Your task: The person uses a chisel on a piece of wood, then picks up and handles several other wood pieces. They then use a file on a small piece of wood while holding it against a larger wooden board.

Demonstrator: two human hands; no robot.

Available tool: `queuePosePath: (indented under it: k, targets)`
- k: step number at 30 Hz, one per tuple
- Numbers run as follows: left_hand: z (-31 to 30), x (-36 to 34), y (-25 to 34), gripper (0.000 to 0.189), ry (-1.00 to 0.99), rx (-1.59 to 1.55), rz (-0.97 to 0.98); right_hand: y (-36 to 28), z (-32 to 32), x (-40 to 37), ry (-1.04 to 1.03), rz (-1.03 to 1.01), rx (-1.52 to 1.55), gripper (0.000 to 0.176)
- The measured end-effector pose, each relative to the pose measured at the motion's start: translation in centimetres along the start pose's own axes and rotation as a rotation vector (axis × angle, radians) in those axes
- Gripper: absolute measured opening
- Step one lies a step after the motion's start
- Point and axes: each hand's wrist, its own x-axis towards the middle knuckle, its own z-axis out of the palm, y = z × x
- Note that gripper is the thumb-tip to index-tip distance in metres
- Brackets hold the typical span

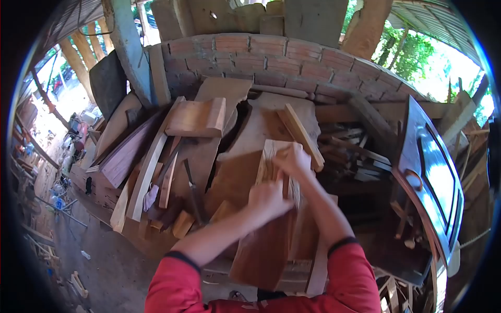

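My left hand (269, 200) is closed, its thumb side toward the right, low over a brown board (263, 250) that slopes toward me. Just above and to the right, my right hand (293, 159) is also closed, over a pale grained wooden block (271, 148). A narrow reddish-brown strip shows between the two hands; I cannot make out whether either one grips it. To the left of my left hand lies a dark chisel-like tool (194, 195).
Wide planks (235, 141) lie under the work, with a thick shaped wooden piece (195, 117) on top. Long pale battens (148, 175) lean at left. A glossy dark panel (433, 172) stands at right, beside piled offcuts (360, 151). Behind runs a brick wall (250, 57).
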Motion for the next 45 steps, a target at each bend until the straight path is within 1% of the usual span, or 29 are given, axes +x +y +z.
queuePosePath:
  k: [1,2,3,4,6,7,8,10,12,13,15,16,18,19,21,23,25,28,30,31,33,34,36,37,39,40,42,43,45]
  targets:
    - [0.0,4.8,-0.9,0.067,-0.003,0.009,-0.015,-0.2,-0.4,5.0,-0.100,0.150,0.068,0.064]
    - [0.2,9.2,-1.7,0.057,-0.021,0.017,-0.024,0.7,0.0,9.1,-0.054,0.190,0.044,0.060]
    - [0.0,12.5,-2.7,0.053,-0.025,0.039,0.019,1.2,-0.6,11.4,-0.049,0.251,0.086,0.059]
    - [0.1,15.0,-2.8,0.050,-0.037,0.057,0.005,1.3,-1.3,12.9,-0.044,0.309,0.131,0.057]
    - [-0.7,15.8,-1.0,0.050,-0.038,0.073,0.001,1.0,-2.0,13.4,0.004,0.253,0.117,0.056]
    - [-0.9,14.7,-0.6,0.050,-0.077,0.069,-0.001,0.2,-2.2,12.3,0.025,0.227,0.089,0.056]
    - [-1.0,13.0,-0.6,0.049,-0.054,0.144,0.016,-0.1,-2.7,10.9,0.033,0.236,0.113,0.059]
    - [-0.7,8.3,-1.0,0.050,0.083,0.120,0.081,-1.0,-4.3,6.4,0.052,0.204,0.112,0.057]
    - [-2.1,2.0,0.6,0.049,-0.049,0.115,0.057,-1.1,-4.5,1.4,0.064,0.154,0.089,0.053]
    - [-2.0,-1.4,1.3,0.051,-0.025,0.051,0.074,-1.0,-4.2,-1.5,0.051,0.130,0.065,0.051]
    - [-1.7,-8.5,2.8,0.079,0.014,-0.029,0.121,-1.8,-6.1,-9.0,0.009,0.029,0.086,0.051]
    - [-1.6,-11.7,3.5,0.085,-0.091,-0.083,0.079,-1.8,-5.9,-12.4,-0.019,0.009,0.040,0.053]
    - [0.0,-17.5,4.6,0.086,-0.152,-0.115,0.047,-2.1,-5.4,-18.3,-0.056,0.002,-0.008,0.054]
    - [1.1,-20.1,5.0,0.081,-0.070,-0.175,0.034,-2.2,-5.3,-21.1,-0.024,-0.020,0.012,0.051]
    - [1.7,-23.7,5.4,0.080,-0.009,-0.167,0.069,-2.7,-5.4,-24.7,-0.002,-0.019,0.019,0.049]
    - [1.4,-25.0,5.9,0.079,-0.048,-0.173,0.066,-3.0,-5.5,-26.8,0.070,-0.024,0.058,0.049]
    - [1.2,-25.5,6.3,0.078,-0.076,-0.162,0.057,-2.7,-5.5,-27.1,0.076,-0.023,0.106,0.049]
    - [0.5,-22.8,5.7,0.077,-0.135,-0.111,0.069,-2.4,-5.4,-24.1,0.038,-0.052,0.082,0.049]
    - [0.0,-18.4,4.7,0.077,-0.153,-0.094,0.085,-1.8,-5.1,-20.1,0.008,0.032,0.095,0.050]
    - [-0.2,-15.7,4.1,0.077,-0.164,-0.084,0.106,-1.4,-4.9,-17.6,0.010,0.022,0.107,0.050]
    - [0.0,-9.1,2.7,0.079,-0.137,-0.095,0.109,-0.1,-4.4,-10.9,-0.038,0.120,0.034,0.056]
    - [0.2,-5.3,2.0,0.080,-0.116,-0.099,0.112,0.9,-3.5,-6.8,-0.005,0.143,0.034,0.058]
    - [1.0,3.1,0.3,0.065,-0.097,-0.120,0.034,2.4,-2.3,1.6,0.006,0.209,0.087,0.062]
    - [2.0,7.2,-1.0,0.059,0.014,-0.085,0.075,2.5,-2.4,5.4,-0.026,0.246,0.131,0.064]
    - [2.5,14.1,-2.9,0.056,0.019,-0.007,0.105,3.0,-2.6,10.6,-0.026,0.308,0.093,0.065]
    - [1.5,15.4,-3.0,0.052,-0.071,-0.003,0.077,3.4,-2.3,11.8,-0.023,0.290,0.078,0.065]
    - [0.1,15.5,-2.1,0.052,-0.005,0.001,0.062,3.0,-1.7,13.4,0.045,0.294,0.101,0.063]
    - [-0.5,14.3,-1.5,0.051,0.028,0.004,0.056,2.3,-2.2,12.1,0.037,0.297,0.105,0.063]
    - [-1.9,10.0,-0.5,0.052,0.020,-0.012,0.062,1.2,-4.0,8.5,0.120,0.139,0.225,0.062]
